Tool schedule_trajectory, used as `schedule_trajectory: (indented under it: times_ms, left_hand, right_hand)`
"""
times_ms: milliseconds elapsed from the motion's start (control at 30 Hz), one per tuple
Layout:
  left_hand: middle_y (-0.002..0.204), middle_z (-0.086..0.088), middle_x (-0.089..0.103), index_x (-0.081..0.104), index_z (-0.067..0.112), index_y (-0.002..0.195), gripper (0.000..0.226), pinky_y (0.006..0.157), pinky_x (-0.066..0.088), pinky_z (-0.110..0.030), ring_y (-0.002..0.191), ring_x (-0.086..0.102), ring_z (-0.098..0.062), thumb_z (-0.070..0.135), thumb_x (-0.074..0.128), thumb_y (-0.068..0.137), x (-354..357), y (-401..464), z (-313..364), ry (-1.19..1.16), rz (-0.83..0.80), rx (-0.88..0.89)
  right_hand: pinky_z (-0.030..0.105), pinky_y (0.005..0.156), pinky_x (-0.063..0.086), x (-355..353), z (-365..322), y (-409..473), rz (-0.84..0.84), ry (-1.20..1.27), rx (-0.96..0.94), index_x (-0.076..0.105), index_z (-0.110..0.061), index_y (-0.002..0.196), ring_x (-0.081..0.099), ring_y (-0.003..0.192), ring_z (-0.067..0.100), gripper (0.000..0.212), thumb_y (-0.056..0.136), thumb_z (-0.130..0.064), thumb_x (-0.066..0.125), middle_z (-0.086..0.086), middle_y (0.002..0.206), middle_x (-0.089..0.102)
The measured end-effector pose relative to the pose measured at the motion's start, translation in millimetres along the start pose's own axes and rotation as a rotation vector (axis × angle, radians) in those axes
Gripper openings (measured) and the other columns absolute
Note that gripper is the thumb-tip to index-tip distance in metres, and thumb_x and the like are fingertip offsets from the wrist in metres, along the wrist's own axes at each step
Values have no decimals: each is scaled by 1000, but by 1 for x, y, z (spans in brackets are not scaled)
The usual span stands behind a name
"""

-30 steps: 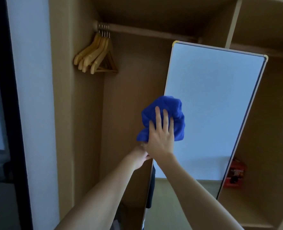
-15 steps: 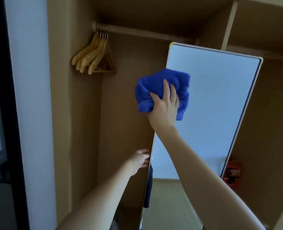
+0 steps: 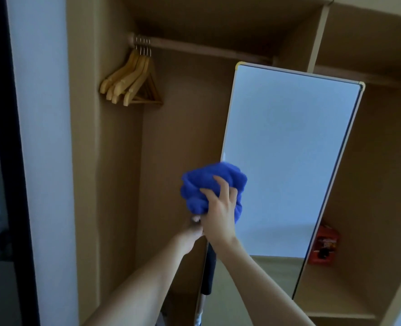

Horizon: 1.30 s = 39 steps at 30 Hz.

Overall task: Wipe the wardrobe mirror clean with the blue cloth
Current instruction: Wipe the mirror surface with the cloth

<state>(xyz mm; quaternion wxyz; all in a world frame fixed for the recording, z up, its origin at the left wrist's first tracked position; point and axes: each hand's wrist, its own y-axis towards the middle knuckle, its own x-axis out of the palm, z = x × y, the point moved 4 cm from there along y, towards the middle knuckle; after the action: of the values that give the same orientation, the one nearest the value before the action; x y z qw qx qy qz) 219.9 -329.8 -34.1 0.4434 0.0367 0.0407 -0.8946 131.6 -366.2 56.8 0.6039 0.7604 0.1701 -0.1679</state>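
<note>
The tall framed mirror (image 3: 286,161) stands tilted inside the open wooden wardrobe, reflecting a pale wall. My right hand (image 3: 220,210) grips the bunched blue cloth (image 3: 208,184) and presses it on the mirror's left edge, about mid-height. My left hand (image 3: 191,234) is just below, at the mirror's left frame edge, partly hidden behind my right hand; its fingers seem to hold the edge.
Several wooden hangers (image 3: 133,83) hang from the rail (image 3: 206,49) at the upper left. A red box (image 3: 325,245) sits on a shelf behind the mirror's right side. A vertical divider (image 3: 317,36) rises above the mirror. A white wall (image 3: 41,137) lies left.
My right hand swept the cloth up toward the mirror's top left, then came back down to mid-height beside my left hand. My left hand stayed on the frame edge.
</note>
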Motion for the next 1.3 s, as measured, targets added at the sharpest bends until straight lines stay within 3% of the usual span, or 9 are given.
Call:
schedule_trajectory:
  times_ms: [167,400,533,633,800,900,967,1167,1300]
  left_hand:
    - [130,-8,61,48,17,142,39,83,49,-28,102,63,-20,17,44,103,5,19,-16,142,-29,-63]
    - [140,-5,51,41,20,148,45,97,51,-33,123,56,-21,21,49,104,4,17,-27,81,-66,-94]
    - [107,-4,62,54,11,119,18,70,56,-19,95,61,-9,5,49,102,-4,6,-36,-12,-35,-41]
    - [118,-17,63,57,7,123,24,77,54,-30,95,60,-17,3,51,100,-4,-3,-54,5,-88,3]
    - [144,4,38,31,15,149,43,94,38,-15,129,41,-15,20,39,108,3,-13,-50,200,-110,-35]
    - [156,1,33,26,22,153,51,114,33,-37,141,34,-23,29,42,106,10,-6,-47,247,-123,-73]
    - [149,-6,45,39,19,149,44,112,39,-41,133,47,-25,20,42,105,10,2,-54,243,-101,-96]
    - [139,-6,48,36,17,149,42,105,46,-38,123,53,-23,17,38,107,13,-2,-52,205,-96,-135]
    - [101,-5,54,53,16,106,14,92,45,-30,102,53,-20,7,43,104,10,-1,-70,272,-77,-117]
  right_hand:
    - [45,95,38,-48,-37,73,341,-75,-147,72,-16,102,43,116,38,29,75,-7,64,8,143,46]
    - [48,74,49,21,17,29,-6,-343,-89,69,-15,80,40,93,33,35,49,-5,83,13,133,54]
    - [48,69,52,55,36,-52,-144,-269,-23,68,-15,81,47,86,34,36,51,-4,85,9,130,49]
    - [44,70,52,59,38,-80,-196,-184,56,70,-17,83,50,88,34,35,53,-5,83,4,127,45]
    - [42,77,49,25,0,-40,26,-63,13,73,-19,90,48,94,30,29,65,-6,74,2,130,51]
    - [40,86,43,-6,-23,1,239,-39,-65,71,-20,103,44,104,32,32,73,-8,67,3,135,46]
    - [41,85,40,-11,-18,23,258,-126,-62,69,-21,105,43,102,33,37,71,-6,67,6,135,47]
    - [41,62,48,38,33,-24,-117,-308,-24,68,-14,91,51,85,36,45,51,-4,84,10,125,51]
    - [39,57,50,62,47,-83,-231,-213,37,66,-13,90,52,85,35,43,52,0,82,6,122,42]
